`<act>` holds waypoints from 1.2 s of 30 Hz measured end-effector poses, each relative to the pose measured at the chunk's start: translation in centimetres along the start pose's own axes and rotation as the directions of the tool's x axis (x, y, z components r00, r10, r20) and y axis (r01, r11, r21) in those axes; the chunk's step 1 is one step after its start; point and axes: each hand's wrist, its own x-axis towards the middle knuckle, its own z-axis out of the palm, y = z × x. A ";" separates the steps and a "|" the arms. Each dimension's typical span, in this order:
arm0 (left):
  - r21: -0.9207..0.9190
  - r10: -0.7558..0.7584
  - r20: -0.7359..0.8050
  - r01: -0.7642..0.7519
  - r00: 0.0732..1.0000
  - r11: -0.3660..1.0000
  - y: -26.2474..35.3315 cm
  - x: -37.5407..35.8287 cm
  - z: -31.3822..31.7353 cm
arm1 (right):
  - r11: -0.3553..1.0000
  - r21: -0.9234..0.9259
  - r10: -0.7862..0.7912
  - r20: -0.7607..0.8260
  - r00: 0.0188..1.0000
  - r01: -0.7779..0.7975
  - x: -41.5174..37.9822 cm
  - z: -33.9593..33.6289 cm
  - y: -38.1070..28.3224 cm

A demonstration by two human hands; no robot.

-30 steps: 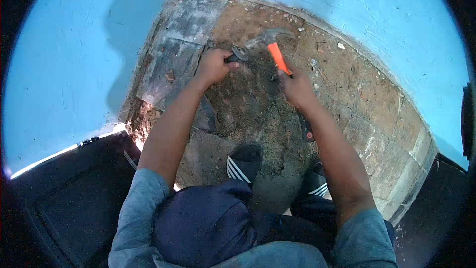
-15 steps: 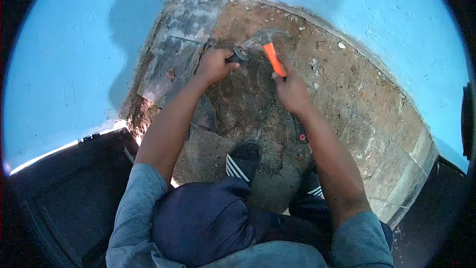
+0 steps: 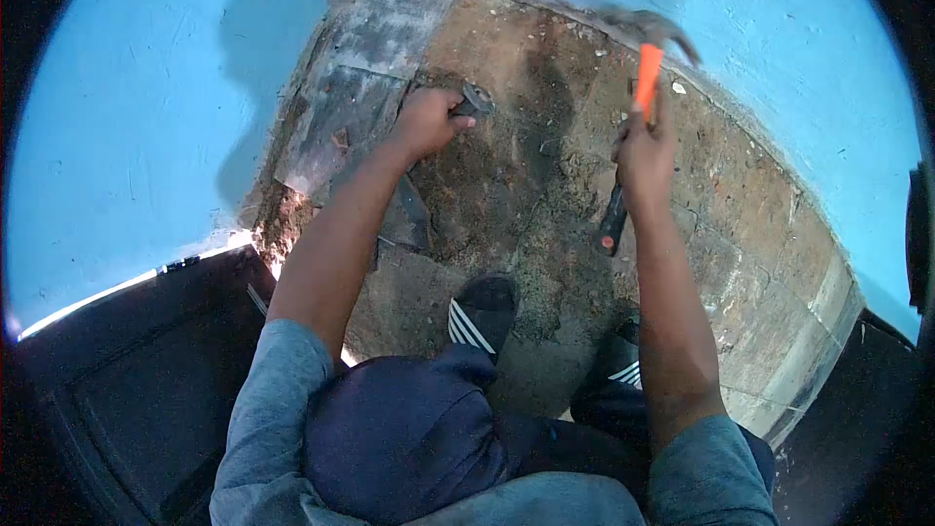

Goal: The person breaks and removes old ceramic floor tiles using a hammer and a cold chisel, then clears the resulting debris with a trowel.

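Note:
My left hand is closed around a chisel with a dark grip and a round grey end. Its working end is hidden by my fingers. The hand is low over the floor, beside the edge of the grey tiles. In my right hand is a claw hammer with an orange and black handle, the fingers wrapped round the middle of it. The hammer's head, smeared by motion, is up and to the right, well apart from the chisel. Below both hands lies broken, dirt-covered floor.
Grey tiles remain at the upper left, with a loose tile piece below them. Blue walls meet at the far corner. My sandalled foot is close below. A dark door panel stands at the left.
My right hand has swung the hammer up and to the right, away from the chisel. My left hand and the chisel have barely shifted.

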 end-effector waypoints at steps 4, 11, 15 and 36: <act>0.035 -0.018 0.036 0.017 0.999 0.999 1.1 -0.1 -0.9 | 0.940 -0.274 -0.204 0.030 0.979 0.204 -1.6 2.5 2.0; -0.033 -0.015 0.020 0.015 1.000 0.999 0.9 0.1 -0.9 | 0.916 -0.313 -0.119 0.383 0.916 0.249 -1.8 2.6 5.2; -0.016 -0.003 -0.006 0.003 1.000 1.000 0.5 -0.3 -0.2 | 0.982 -0.146 -0.109 0.095 0.989 0.123 -0.7 2.0 5.7; -0.239 -0.051 -0.302 -0.024 0.952 0.971 -0.6 -5.8 1.1 | 0.954 -0.287 0.005 0.314 0.949 0.090 0.8 1.5 5.9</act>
